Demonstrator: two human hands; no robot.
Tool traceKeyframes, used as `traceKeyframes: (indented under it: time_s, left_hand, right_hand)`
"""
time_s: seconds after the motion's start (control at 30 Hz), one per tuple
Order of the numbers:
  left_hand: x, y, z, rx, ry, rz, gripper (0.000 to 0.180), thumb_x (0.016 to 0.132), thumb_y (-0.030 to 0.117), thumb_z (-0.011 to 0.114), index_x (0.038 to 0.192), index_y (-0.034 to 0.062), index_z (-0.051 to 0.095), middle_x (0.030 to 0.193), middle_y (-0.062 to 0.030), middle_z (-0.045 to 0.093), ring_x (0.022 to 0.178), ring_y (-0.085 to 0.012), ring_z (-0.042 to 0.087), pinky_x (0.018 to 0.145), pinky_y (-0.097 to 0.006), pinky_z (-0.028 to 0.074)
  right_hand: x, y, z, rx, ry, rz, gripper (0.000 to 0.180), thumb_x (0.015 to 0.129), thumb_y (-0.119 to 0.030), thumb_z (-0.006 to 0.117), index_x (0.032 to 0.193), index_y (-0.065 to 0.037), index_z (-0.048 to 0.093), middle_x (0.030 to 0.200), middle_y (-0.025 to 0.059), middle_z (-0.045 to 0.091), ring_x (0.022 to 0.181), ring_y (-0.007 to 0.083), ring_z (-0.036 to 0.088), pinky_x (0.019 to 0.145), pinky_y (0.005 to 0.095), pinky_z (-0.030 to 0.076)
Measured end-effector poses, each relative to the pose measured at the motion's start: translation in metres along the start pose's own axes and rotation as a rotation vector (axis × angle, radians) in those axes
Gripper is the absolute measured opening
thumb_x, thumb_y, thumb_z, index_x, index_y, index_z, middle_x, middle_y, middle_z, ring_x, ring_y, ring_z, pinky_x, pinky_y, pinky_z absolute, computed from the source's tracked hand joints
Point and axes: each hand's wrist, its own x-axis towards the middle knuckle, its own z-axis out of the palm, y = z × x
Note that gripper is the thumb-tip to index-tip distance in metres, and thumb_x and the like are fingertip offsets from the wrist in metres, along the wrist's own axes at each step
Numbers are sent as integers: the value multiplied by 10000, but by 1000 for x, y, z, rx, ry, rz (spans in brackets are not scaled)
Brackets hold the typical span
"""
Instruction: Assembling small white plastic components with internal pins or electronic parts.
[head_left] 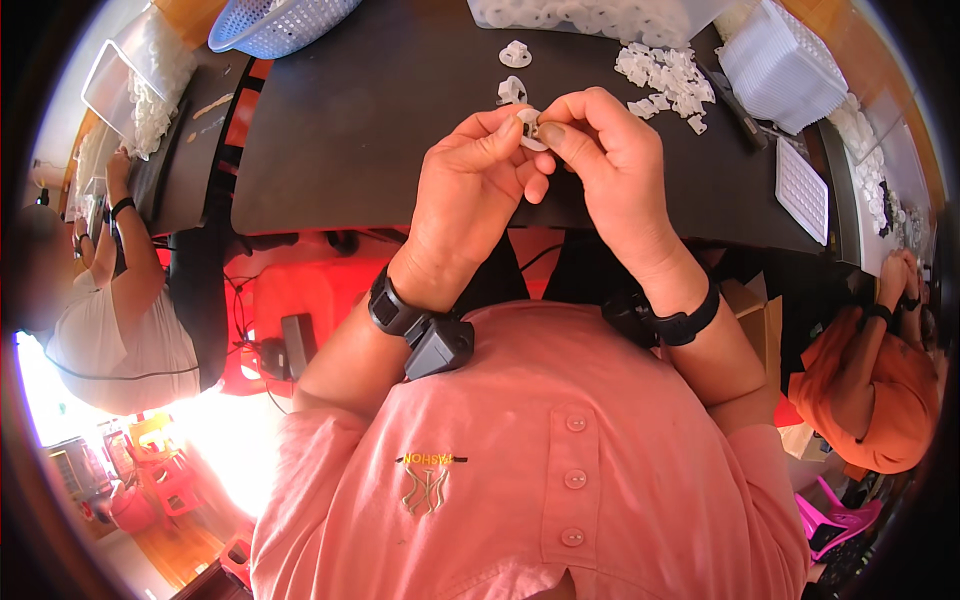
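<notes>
Above the dark table my two hands meet at a small round white plastic part [531, 141]. My left hand [468, 165] pinches it between thumb and fingers. My right hand [608, 150] closes its thumb and forefinger on the part's right side; whether a second tiny piece sits in that pinch is hidden by the fingertips. Just beyond my left fingers stands one white plastic piece [511, 90], and a similar white disc-shaped piece [515, 54] lies farther back. To the right is a loose heap of small white clips [668, 78].
A clear bin [600, 14] of white parts stands at the back, a blue basket [270, 28] at the far left. Stacked white trays [783, 66] and one flat white tray [802, 192] are at the right. Co-workers sit left [120, 320] and right [870, 390].
</notes>
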Motion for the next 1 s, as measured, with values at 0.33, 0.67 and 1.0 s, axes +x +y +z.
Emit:
traceKeyframes:
  time_s: [0.33,0.67,1.0]
  left_hand:
    - [3,0,-1,21,8,15,228,1021,140,588,1154,-45,594,1010,-143,653,840,-255,648,659,-353,501]
    - [2,-1,5,4,31,12,221,1028,142,577,1142,-47,590,1004,-137,657,840,-249,650,657,-338,495]
    - [3,-1,4,-19,21,1,207,1027,138,576,1133,-40,587,1006,-132,657,843,-241,652,651,-337,495]
  right_hand:
    - [4,9,-1,-495,66,-416,135,886,65,581,948,-55,588,838,67,599,659,213,681,586,338,534]
    - [2,-1,4,-319,86,-229,82,945,21,573,913,-54,581,839,77,596,649,219,686,571,331,527]
    - [1,8,6,-484,140,-411,43,973,1,586,949,-30,567,739,71,647,603,153,686,550,292,515]
